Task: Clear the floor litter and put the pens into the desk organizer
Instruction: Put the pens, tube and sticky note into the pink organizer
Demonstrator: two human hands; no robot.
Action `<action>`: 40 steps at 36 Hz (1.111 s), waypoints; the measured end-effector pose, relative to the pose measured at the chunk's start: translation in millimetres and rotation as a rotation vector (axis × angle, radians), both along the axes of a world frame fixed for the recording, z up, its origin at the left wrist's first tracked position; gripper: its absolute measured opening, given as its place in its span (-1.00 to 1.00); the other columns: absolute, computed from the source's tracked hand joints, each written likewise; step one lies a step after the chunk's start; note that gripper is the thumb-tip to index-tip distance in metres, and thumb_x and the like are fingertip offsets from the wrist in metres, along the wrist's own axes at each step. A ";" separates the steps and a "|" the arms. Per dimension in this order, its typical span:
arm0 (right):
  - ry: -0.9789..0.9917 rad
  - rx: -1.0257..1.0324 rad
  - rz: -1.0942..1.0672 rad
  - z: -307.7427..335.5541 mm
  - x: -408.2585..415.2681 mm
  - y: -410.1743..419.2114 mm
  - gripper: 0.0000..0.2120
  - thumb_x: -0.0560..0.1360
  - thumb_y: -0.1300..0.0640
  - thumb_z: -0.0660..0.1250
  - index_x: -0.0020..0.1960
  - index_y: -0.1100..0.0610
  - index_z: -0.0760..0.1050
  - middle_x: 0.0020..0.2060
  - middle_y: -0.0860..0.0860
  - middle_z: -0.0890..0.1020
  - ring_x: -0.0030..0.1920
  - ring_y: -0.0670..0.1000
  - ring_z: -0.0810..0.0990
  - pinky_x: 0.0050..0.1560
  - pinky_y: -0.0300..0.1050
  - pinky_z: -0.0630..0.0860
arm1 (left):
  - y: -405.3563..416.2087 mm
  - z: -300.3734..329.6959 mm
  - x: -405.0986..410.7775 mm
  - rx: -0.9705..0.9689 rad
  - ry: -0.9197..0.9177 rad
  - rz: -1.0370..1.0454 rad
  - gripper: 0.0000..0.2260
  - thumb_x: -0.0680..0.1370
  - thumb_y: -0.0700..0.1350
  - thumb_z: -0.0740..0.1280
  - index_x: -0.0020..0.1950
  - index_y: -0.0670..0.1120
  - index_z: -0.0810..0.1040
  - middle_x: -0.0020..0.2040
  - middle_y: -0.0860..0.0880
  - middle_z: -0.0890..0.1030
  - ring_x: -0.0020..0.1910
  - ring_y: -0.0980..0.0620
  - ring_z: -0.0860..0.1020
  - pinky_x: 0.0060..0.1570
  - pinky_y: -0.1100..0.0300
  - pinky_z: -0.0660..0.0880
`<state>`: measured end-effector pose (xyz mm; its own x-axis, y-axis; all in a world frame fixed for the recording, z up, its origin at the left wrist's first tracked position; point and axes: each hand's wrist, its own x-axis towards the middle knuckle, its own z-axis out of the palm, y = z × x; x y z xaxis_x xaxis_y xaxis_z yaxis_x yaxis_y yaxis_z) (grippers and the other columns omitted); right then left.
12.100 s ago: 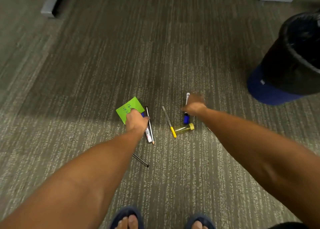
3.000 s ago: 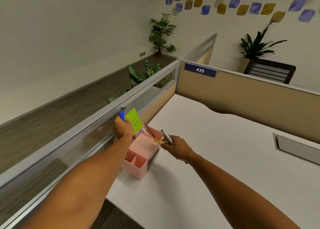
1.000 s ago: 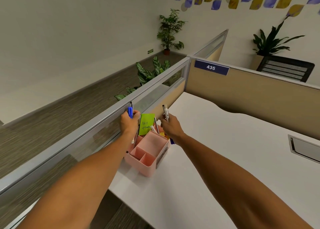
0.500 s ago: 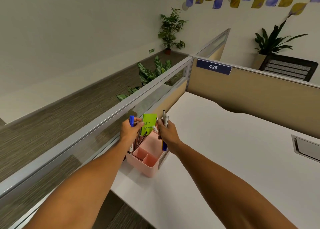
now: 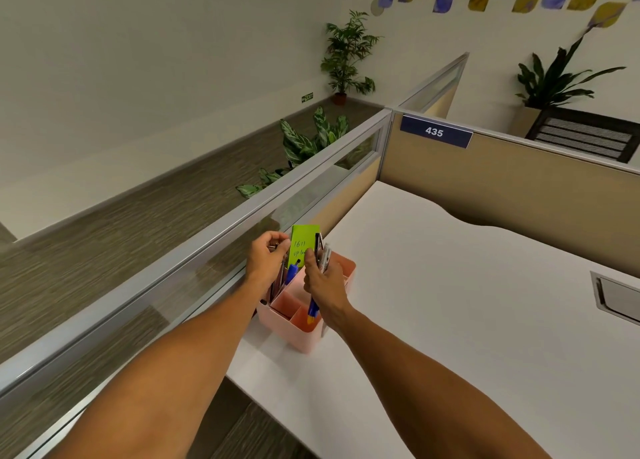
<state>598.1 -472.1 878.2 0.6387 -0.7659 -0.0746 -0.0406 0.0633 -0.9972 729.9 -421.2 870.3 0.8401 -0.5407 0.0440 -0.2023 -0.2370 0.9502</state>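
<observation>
White desk (image 5: 450,302): one pink organizer (image 5: 294,334); two hands (image 5: 266,264) closed on pens (image 5: 323,256).

The glass partition (image 5: 194,268) is standing close along the left of the pink organizer (image 5: 304,334), blocking approach from that side. The white desk (image 5: 467,302) is lying bare to its right, leaving open room.

The left hand (image 5: 268,262) covers the upper ends of the pens (image 5: 281,278) below it, and the right hand (image 5: 323,287) hides the middle of its bundle (image 5: 323,256). The note (image 5: 302,247) has writing partly blocked by fingers. The organizer (image 5: 294,330) has its far compartments hidden behind both hands.
</observation>
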 end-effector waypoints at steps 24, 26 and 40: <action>0.056 -0.145 0.075 -19.3 -5.9 17.8 -0.61 0.41 -0.31 0.29 -0.05 0.01 0.50 -0.13 -0.04 0.66 -0.10 -0.02 0.66 0.00 -0.15 0.61 | -26.1 14.3 8.6 0.115 -0.233 -0.061 -0.63 0.54 -0.26 0.36 0.34 -0.10 0.48 0.27 -0.17 0.56 0.25 -0.09 0.54 0.12 0.01 0.58; 0.059 -0.149 0.072 -20.2 -5.3 17.6 -0.60 0.42 -0.31 0.30 -0.06 0.03 0.50 -0.11 0.00 0.66 -0.06 0.02 0.66 0.00 -0.16 0.60 | -30.1 14.9 9.4 0.139 -0.267 -0.074 -0.61 0.54 -0.28 0.36 0.36 -0.12 0.47 0.27 -0.18 0.55 0.23 -0.10 0.55 0.10 0.03 0.58; 0.098 -0.079 0.065 -11.8 -3.7 18.7 -0.75 0.66 -0.06 0.14 -0.09 0.01 0.48 -0.15 0.02 0.60 -0.06 0.08 0.60 0.19 0.13 0.59 | -47.7 25.3 8.7 0.170 -0.424 -0.027 -0.86 0.51 -0.29 0.39 0.06 -0.20 0.63 0.01 -0.17 0.66 -0.06 -0.07 0.61 -0.11 0.17 0.54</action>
